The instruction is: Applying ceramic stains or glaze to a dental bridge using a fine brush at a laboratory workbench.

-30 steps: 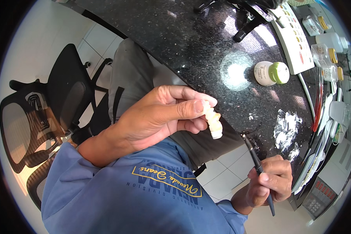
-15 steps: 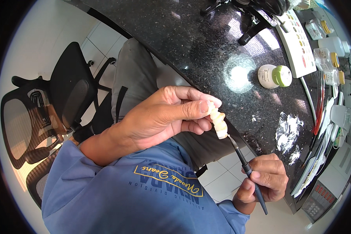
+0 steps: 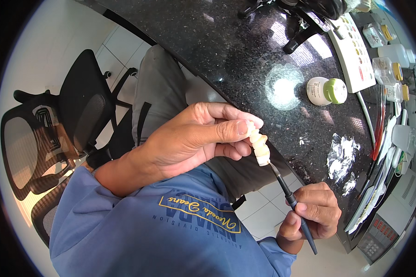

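Pinching a slanted dark tool (image 3: 284, 185), the right hand (image 3: 315, 211) has brought it up to the toothlike piece (image 3: 260, 148) the left hand (image 3: 194, 136) pinches.

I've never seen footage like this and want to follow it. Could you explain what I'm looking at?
There is no machine here, just a person's two bare hands. The picture comes from a wide fisheye camera worn on that person's head, looking down, which is why straight edges bend near the rim. The left hand pinches a row of tooth-shaped pieces. The right hand holds a dark, pen-like tool, its tip at the row's lower end; whether they touch is hard to tell. On the dark, speckled counter are a green-lidded white jar and some white patches.
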Action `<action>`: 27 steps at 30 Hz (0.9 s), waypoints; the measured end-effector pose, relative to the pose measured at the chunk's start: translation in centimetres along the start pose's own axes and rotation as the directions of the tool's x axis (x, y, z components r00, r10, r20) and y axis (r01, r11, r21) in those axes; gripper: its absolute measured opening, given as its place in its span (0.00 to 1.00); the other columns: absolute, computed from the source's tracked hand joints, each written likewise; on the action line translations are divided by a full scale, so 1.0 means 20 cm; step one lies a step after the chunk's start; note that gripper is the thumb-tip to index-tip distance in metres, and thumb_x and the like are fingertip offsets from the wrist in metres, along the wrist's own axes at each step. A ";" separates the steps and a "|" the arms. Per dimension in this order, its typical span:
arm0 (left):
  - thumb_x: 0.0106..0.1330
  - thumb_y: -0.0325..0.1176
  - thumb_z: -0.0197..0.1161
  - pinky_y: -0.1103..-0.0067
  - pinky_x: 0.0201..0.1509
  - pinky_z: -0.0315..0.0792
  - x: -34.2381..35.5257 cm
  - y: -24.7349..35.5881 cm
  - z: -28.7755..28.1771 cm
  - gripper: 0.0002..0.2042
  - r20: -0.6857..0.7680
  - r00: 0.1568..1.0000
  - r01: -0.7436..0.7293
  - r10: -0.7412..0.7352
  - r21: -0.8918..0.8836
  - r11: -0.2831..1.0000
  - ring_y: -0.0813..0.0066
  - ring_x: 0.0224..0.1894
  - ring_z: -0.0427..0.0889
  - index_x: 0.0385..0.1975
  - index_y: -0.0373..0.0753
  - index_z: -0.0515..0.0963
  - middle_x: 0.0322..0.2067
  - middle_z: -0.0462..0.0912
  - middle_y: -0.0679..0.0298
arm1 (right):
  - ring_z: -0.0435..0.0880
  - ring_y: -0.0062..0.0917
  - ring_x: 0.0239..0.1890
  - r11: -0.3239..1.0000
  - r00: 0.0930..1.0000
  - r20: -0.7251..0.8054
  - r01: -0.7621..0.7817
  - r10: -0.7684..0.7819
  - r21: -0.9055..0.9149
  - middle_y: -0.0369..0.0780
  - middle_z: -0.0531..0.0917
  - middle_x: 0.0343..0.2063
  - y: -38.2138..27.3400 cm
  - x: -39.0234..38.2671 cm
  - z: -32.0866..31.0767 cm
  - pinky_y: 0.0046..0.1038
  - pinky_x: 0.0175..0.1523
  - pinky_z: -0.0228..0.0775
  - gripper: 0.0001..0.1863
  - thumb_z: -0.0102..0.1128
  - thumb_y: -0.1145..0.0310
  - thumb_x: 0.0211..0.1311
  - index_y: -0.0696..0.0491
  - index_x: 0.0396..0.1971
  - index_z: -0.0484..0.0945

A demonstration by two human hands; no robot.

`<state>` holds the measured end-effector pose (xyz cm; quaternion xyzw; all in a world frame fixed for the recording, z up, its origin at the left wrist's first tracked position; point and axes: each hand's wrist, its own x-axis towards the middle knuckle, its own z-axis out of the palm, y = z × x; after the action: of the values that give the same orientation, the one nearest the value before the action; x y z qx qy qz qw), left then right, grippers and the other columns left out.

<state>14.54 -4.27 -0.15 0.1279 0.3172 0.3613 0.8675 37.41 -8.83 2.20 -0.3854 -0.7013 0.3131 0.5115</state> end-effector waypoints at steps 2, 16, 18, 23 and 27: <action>0.64 0.31 0.58 0.82 0.36 0.71 0.00 0.00 0.00 0.12 0.002 1.000 -0.001 0.001 -0.005 1.000 0.78 0.30 0.77 0.44 0.33 0.76 0.32 0.79 0.59 | 0.78 0.25 0.16 1.000 1.000 -0.002 -0.001 0.001 -0.001 0.40 0.78 0.18 0.00 0.00 0.00 0.20 0.21 0.71 0.13 0.67 0.80 0.33 0.55 0.24 0.76; 0.64 0.31 0.58 0.82 0.36 0.71 0.00 0.00 -0.01 0.11 0.012 1.000 0.001 -0.001 -0.007 1.000 0.79 0.30 0.77 0.43 0.34 0.76 0.33 0.79 0.59 | 0.78 0.25 0.17 1.000 1.000 -0.014 -0.007 0.007 0.005 0.39 0.78 0.18 0.00 -0.01 0.00 0.20 0.21 0.71 0.13 0.66 0.81 0.34 0.56 0.25 0.76; 0.64 0.31 0.58 0.82 0.36 0.71 0.00 0.00 0.00 0.11 0.015 1.000 0.000 0.001 -0.010 1.000 0.79 0.30 0.77 0.43 0.34 0.76 0.34 0.80 0.60 | 0.78 0.25 0.17 1.000 1.000 0.000 -0.002 0.002 0.004 0.39 0.78 0.18 0.00 0.00 0.00 0.20 0.21 0.71 0.13 0.66 0.81 0.34 0.56 0.25 0.76; 0.64 0.31 0.59 0.82 0.36 0.70 0.00 0.00 0.00 0.11 0.016 1.000 -0.004 0.005 -0.005 1.000 0.79 0.30 0.77 0.43 0.34 0.76 0.34 0.79 0.60 | 0.78 0.25 0.17 1.000 1.000 -0.007 -0.013 0.013 -0.010 0.39 0.78 0.17 -0.01 0.00 0.00 0.20 0.21 0.72 0.13 0.67 0.80 0.34 0.55 0.25 0.76; 0.64 0.31 0.59 0.82 0.36 0.70 0.00 0.00 0.00 0.12 0.015 1.000 0.002 -0.002 -0.001 1.000 0.79 0.30 0.77 0.43 0.33 0.76 0.34 0.79 0.59 | 0.79 0.25 0.17 1.000 1.000 -0.012 -0.017 0.017 -0.003 0.39 0.78 0.17 -0.01 0.00 0.00 0.20 0.20 0.72 0.13 0.66 0.80 0.34 0.55 0.25 0.76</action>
<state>14.46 -4.25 -0.16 0.1298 0.3106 0.3597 0.8703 37.30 -8.94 2.27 -0.3939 -0.6953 0.3140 0.5127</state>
